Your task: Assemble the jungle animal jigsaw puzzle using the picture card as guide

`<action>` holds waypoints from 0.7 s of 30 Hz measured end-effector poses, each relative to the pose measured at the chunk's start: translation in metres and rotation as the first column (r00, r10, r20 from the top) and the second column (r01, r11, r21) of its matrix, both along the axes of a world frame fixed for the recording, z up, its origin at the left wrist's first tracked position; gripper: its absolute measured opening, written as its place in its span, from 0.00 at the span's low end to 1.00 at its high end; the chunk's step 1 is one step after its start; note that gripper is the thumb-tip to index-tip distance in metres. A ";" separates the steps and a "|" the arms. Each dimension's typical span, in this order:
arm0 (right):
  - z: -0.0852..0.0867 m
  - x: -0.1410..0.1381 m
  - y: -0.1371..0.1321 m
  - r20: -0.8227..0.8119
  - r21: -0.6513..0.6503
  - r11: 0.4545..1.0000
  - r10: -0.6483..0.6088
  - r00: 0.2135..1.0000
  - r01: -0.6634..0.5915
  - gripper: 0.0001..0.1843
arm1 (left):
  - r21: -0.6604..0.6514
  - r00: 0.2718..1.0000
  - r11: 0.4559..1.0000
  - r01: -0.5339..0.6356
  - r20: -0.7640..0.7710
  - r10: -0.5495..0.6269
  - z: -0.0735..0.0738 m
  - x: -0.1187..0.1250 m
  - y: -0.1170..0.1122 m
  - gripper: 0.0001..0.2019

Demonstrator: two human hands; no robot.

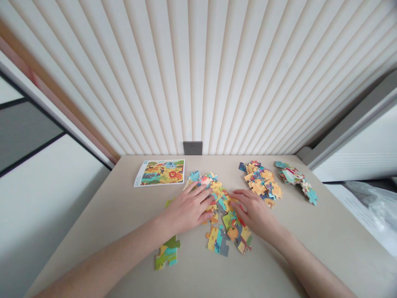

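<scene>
Both of my hands lie flat on a loose heap of jigsaw puzzle pieces [225, 221] in the middle of the beige table. My left hand [187, 207] covers the heap's left side, and my right hand [252, 211] rests on its right side. Neither hand visibly holds a piece. A few joined green and blue pieces [167, 252] lie below my left hand, apart from it. A puzzle picture card [159, 173] with cartoon animals lies at the far left. Two more piles, orange pieces [260, 182] and teal-and-pink pieces [294, 178], lie at the far right.
The table [325, 231] meets a pleated cream wall panel [198, 74] at its far edge, where a grey wall socket [192, 148] sits. A crumpled plastic sheet [370, 207] lies beyond the right table edge. The floor lies beyond the left edge.
</scene>
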State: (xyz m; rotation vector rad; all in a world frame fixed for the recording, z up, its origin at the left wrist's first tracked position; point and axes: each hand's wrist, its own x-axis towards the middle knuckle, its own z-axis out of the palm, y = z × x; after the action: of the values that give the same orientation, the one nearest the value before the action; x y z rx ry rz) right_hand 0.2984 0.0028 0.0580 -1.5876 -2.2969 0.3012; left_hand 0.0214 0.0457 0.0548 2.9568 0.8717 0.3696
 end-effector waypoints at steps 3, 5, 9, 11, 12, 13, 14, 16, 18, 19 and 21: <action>0.003 -0.009 0.014 0.006 -0.025 0.999 -0.033 0.999 0.033 0.19 | 0.002 1.000 1.000 -0.001 0.007 0.001 0.002 -0.004 0.000 0.19; 0.005 -0.017 0.024 0.017 -0.054 0.997 -0.053 0.998 0.053 0.21 | 0.008 1.000 1.000 -0.003 0.015 0.003 0.002 -0.008 0.000 0.19; 0.008 -0.035 0.044 -0.026 -0.163 0.983 -0.093 0.995 0.088 0.20 | 0.028 0.998 0.998 -0.056 0.028 0.055 0.005 -0.026 0.000 0.20; 0.008 -0.043 0.051 -0.052 -0.224 0.971 -0.096 0.994 0.083 0.21 | 0.035 0.995 0.995 -0.095 0.022 0.095 0.010 -0.043 -0.003 0.21; 0.007 -0.045 0.054 -0.060 -0.245 0.966 -0.102 0.993 0.084 0.22 | 0.039 0.994 0.993 -0.113 0.021 0.112 0.012 -0.054 -0.007 0.19; 0.005 -0.047 0.057 -0.068 -0.256 0.962 -0.115 0.991 0.094 0.22 | 0.042 0.992 0.991 -0.127 0.021 0.126 0.014 -0.065 -0.012 0.18; 0.002 -0.049 0.060 -0.075 -0.260 0.959 -0.135 0.988 0.111 0.24 | 0.046 0.990 0.989 -0.139 0.024 0.138 0.015 -0.076 -0.017 0.16; -0.004 -0.050 0.066 -0.100 -0.262 0.953 -0.183 0.978 0.151 0.29 | 0.049 0.987 0.986 -0.159 0.034 0.158 0.014 -0.099 -0.030 0.15; -0.011 -0.049 0.073 -0.142 -0.282 0.947 -0.201 0.969 0.155 0.30 | 0.034 0.982 0.982 -0.185 0.037 0.184 0.010 -0.121 -0.041 0.15; -0.013 -0.048 0.077 -0.167 -0.294 0.945 -0.201 0.965 0.146 0.29 | 0.022 0.979 0.979 -0.201 0.036 0.200 0.007 -0.130 -0.045 0.15; -0.017 -0.045 0.087 -0.220 -0.311 0.943 -0.190 0.957 0.116 0.27 | 0.001 0.970 0.971 -0.238 0.044 0.238 -0.001 -0.146 -0.050 0.16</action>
State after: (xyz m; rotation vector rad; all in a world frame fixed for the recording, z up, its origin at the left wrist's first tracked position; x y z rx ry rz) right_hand 0.2535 0.0899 0.0408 -1.7444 -1.9941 0.7874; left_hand -0.1241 -0.0042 0.0542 2.8425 1.2259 0.4445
